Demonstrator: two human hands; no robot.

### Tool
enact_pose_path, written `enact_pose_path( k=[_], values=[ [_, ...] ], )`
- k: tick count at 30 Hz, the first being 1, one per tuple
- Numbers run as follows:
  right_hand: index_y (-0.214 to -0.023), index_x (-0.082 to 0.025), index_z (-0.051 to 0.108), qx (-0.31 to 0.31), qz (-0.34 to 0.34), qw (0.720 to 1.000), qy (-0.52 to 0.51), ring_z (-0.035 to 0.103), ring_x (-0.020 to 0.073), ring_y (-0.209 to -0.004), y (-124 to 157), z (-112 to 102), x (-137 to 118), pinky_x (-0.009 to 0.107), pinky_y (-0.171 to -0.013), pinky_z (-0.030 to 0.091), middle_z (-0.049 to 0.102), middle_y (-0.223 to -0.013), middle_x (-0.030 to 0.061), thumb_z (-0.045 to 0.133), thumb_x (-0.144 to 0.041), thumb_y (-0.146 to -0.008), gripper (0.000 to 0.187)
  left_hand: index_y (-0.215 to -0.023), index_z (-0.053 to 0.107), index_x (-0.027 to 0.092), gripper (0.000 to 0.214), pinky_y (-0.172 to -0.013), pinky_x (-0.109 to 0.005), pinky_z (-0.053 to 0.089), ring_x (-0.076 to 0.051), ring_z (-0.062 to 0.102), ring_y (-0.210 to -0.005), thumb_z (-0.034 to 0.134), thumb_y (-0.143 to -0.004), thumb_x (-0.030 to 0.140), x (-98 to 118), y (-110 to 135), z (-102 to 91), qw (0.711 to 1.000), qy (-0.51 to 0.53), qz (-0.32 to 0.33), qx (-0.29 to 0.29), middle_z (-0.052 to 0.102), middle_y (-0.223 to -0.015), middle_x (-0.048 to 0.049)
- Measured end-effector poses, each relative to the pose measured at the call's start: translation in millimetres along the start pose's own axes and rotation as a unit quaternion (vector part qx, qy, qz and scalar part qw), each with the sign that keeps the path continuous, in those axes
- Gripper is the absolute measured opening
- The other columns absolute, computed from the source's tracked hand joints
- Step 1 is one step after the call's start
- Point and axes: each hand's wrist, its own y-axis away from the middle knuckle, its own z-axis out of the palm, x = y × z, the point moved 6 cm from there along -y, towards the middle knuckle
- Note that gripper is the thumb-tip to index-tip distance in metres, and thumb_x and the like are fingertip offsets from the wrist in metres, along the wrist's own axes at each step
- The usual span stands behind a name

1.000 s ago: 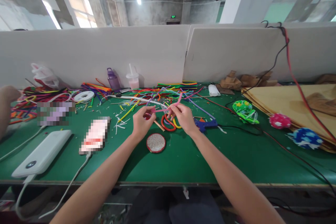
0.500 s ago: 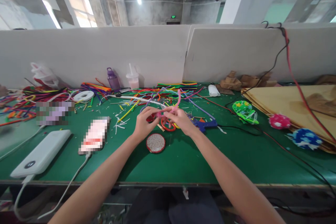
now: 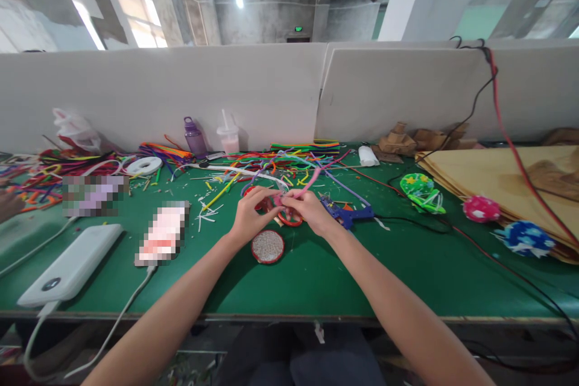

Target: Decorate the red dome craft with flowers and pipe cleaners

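Observation:
My left hand (image 3: 251, 212) and my right hand (image 3: 307, 210) meet over the middle of the green table (image 3: 316, 277). Both pinch a pink pipe cleaner (image 3: 312, 180); its free end runs up and to the right from my right fingers. Under the hands lies a red pipe-cleaner ring (image 3: 289, 219). A small round red lid with white filling (image 3: 268, 246) sits just in front of my left wrist. Right of my right hand rests a blue glue gun (image 3: 346, 213).
A heap of coloured pipe cleaners (image 3: 280, 163) covers the table's back. At left lie a white power bank (image 3: 72, 265), a phone (image 3: 163, 234) and a tape roll (image 3: 145, 165). A purple bottle (image 3: 195, 137) and a cup (image 3: 228, 136) stand by the partition. Cables, spotted balls (image 3: 482, 208) and brown sheets (image 3: 502, 175) fill the right.
My hands have come closer together and dropped toward the table. The pink pipe cleaner's free end, first raised, now lies lower and points right. Another person's arm at the far left has drawn back.

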Motion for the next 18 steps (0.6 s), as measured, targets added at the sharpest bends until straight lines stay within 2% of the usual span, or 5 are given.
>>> enact_pose_path(
  k=[3, 6, 12, 18],
  values=[
    [-0.061, -0.017, 0.054, 0.026, -0.01, 1.0, 0.015, 0.038, 0.0046, -0.034, -1, -2, 1, 0.017, -0.035, 0.026, 0.052, -0.041, -0.0057, 0.061, -0.029, -0.071, 0.017, -0.099, 0.067, 0.02, 0.027, -0.059, -0.025, 0.049, -0.012, 0.057, -0.066, 0.07, -0.075, 0.03, -1, 1, -0.8, 1.0, -0.003, 0.002, 0.011, 0.063, -0.086, -0.0047],
    [-0.06, -0.018, 0.052, 0.037, -0.019, 0.999, 0.026, 0.038, 0.0048, -0.034, -1, -3, 0, 0.017, -0.036, 0.027, 0.052, -0.04, -0.006, 0.061, -0.029, -0.071, 0.018, -0.094, 0.069, 0.02, 0.02, -0.06, -0.025, 0.049, -0.013, 0.058, -0.066, 0.069, -0.076, 0.03, -4, 2, -0.9, 1.0, -0.003, 0.002, 0.017, 0.065, -0.082, -0.0041],
    [-0.058, -0.018, 0.051, 0.026, -0.023, 0.999, 0.037, 0.039, 0.0057, -0.034, 0, -3, -3, 0.018, -0.036, 0.028, 0.052, -0.04, -0.0056, 0.061, -0.031, -0.071, 0.021, -0.087, 0.071, 0.019, 0.019, -0.062, -0.027, 0.05, -0.015, 0.061, -0.071, 0.071, -0.073, 0.032, -14, 2, -1.1, 0.999, 0.028, -0.035, 0.03, 0.067, -0.08, -0.0048],
    [-0.058, -0.018, 0.049, 0.02, -0.022, 0.999, 0.032, 0.041, 0.0056, -0.034, 1, -2, -3, 0.018, -0.037, 0.029, 0.05, -0.039, -0.0065, 0.062, -0.031, -0.071, 0.022, -0.087, 0.073, 0.021, 0.017, -0.065, -0.029, 0.051, -0.017, 0.063, -0.075, 0.071, -0.074, 0.032, -14, 1, -1.2, 0.997, 0.045, -0.045, 0.036, 0.07, -0.081, -0.0062]
  ],
)
